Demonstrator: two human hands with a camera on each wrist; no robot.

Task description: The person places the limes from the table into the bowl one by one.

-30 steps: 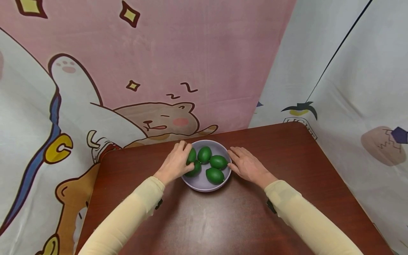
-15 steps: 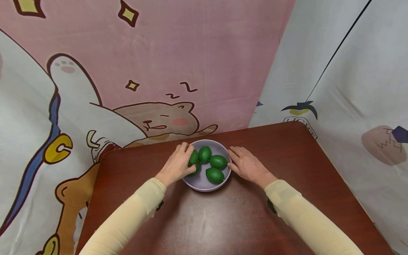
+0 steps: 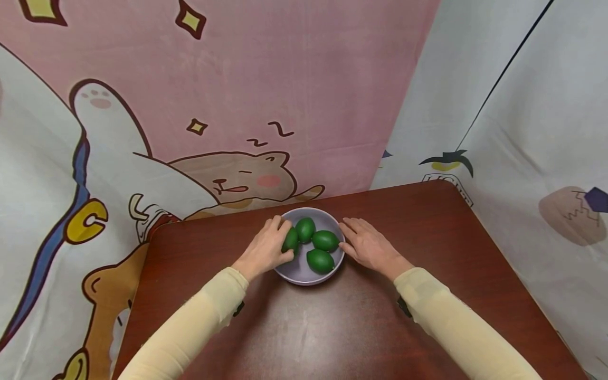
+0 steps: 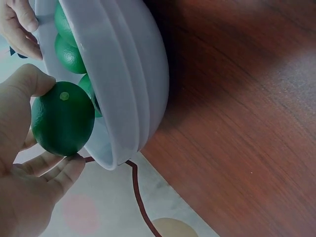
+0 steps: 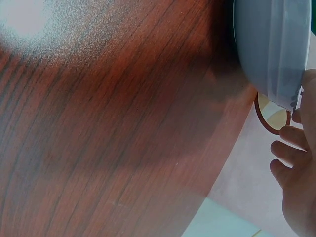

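A pale purple bowl [image 3: 304, 275] stands near the table's far edge. Inside it lie several green limes [image 3: 320, 262]. My left hand [image 3: 263, 247] is at the bowl's left side, holding one lime [image 4: 63, 121] between thumb and fingertips. The left wrist view shows this lime over the bowl's rim, with other limes [image 4: 70, 55] behind it in the bowl. Part of the bowl's left side is hidden under this hand. On the opposite side, my right hand [image 3: 369, 247] rests against the bowl's right rim, its fingers fairly straight and nothing in its grasp.
The bowl stands on a reddish-brown wooden table [image 3: 304, 338]. Its far edge runs just behind the bowl. A cartoon-printed cloth [image 3: 309, 95] hangs behind the table, with a white cloth [image 3: 532, 132] on the right.
My left hand has closed round a lime and shifted slightly to the right. Two limes showed by its fingers earlier; now one shows there. My right hand and the bowl stay almost still.
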